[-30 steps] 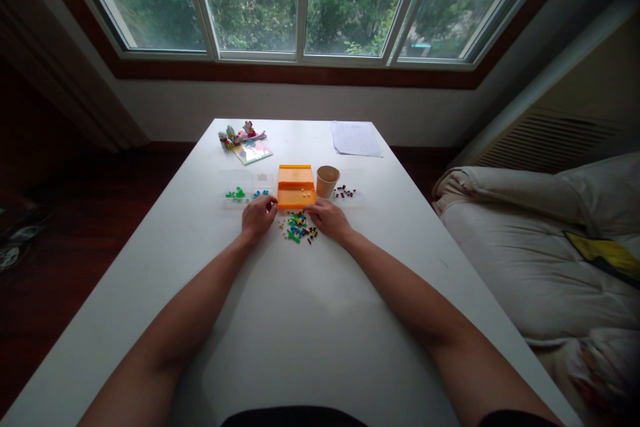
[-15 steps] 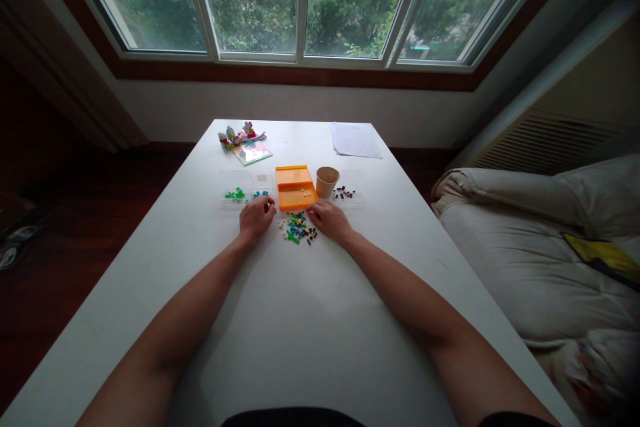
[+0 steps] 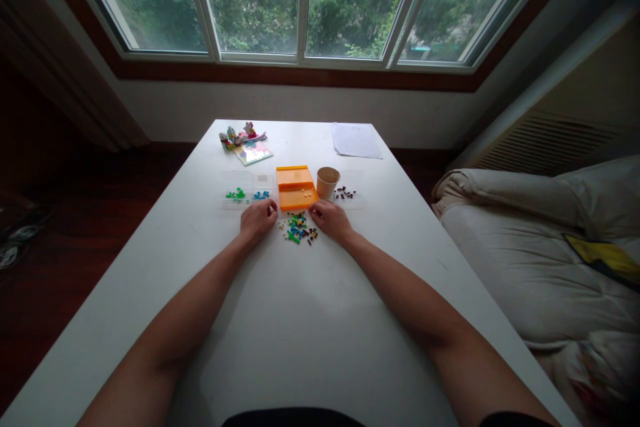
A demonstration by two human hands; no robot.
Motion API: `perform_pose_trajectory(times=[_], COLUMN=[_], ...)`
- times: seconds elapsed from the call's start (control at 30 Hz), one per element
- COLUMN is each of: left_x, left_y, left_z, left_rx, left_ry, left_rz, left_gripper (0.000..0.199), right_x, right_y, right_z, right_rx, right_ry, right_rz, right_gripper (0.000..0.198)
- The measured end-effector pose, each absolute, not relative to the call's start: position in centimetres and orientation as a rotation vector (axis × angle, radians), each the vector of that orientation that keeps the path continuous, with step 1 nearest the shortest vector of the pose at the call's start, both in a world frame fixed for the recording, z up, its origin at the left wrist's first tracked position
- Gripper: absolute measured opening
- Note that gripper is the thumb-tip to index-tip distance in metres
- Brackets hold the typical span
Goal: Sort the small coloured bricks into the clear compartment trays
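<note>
A loose pile of small toy bricks (image 3: 299,228) in green, blue, yellow, white and brown lies on the white table between my hands. To its left rests my left hand (image 3: 258,217), its fingers curled together near the left edge of an orange tray (image 3: 295,175). Just below the tray's lower right corner, my right hand (image 3: 332,219) has its fingertips pinched together beside the pile. Anything between the fingers of either hand is too small to make out. A few pale pieces (image 3: 306,195) sit inside the orange tray.
Clear trays left of the orange one hold green bricks (image 3: 237,194) and blue bricks (image 3: 261,195). A paper cup (image 3: 328,183) stands right of it, beside brown bricks (image 3: 345,193) in another clear tray. Farther back are small toy figures (image 3: 243,135), a card (image 3: 254,152) and paper sheets (image 3: 356,140).
My left fingers have drawn back slightly from the blue bricks, which now show more fully. My right hand has shifted a little to the right.
</note>
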State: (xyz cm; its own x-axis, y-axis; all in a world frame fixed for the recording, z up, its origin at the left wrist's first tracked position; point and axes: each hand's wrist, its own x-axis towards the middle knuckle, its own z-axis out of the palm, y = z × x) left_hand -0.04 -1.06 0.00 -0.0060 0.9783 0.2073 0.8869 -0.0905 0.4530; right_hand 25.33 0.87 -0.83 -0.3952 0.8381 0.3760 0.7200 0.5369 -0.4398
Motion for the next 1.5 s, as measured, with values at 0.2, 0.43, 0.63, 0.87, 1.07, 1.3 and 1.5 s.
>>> perform_pose_trajectory(times=[0.2,0.43,0.63,0.87,1.07,1.3,1.5], left_x=[0.0,0.1,0.2,0.0,0.0,-0.3,-1.3], left_y=[-1.1,-1.1,-1.3,-1.1,-1.0,-0.6,0.0], left_z=[0.1,0.1,0.4,0.2,0.0,0.1,0.3], left_rx=[2.084,2.097,2.104,2.122,2.104,1.97,1.838], left_ry=[1.972,1.977,1.981,1.935,1.928,2.03,2.182], left_rz=[0.707,0.702,0.685,0.712,0.74,0.856,0.96], left_gripper=[0.013,0.012,0.012,0.012,0.01,0.013,0.018], right_x=[25.3,25.0,25.4,25.6,25.4,25.6,25.7], right_y=[1.5,2.5,2.9,2.3,2.1,1.9,1.8], right_z=[-0.5,-0.6,-1.2,-1.4,-1.2,-1.1,-1.1], right_rx=[-1.35,-1.435,-1.52,-1.512,-1.418,-1.388,-1.375], right_ry=[-1.852,-1.798,-1.832,-1.974,-2.084,-2.122,-2.146], right_rz=[0.479,0.373,0.319,0.272,0.261,0.267,0.269], right_gripper=[0.021,0.021,0.027,0.018,0.009,0.006,0.007])
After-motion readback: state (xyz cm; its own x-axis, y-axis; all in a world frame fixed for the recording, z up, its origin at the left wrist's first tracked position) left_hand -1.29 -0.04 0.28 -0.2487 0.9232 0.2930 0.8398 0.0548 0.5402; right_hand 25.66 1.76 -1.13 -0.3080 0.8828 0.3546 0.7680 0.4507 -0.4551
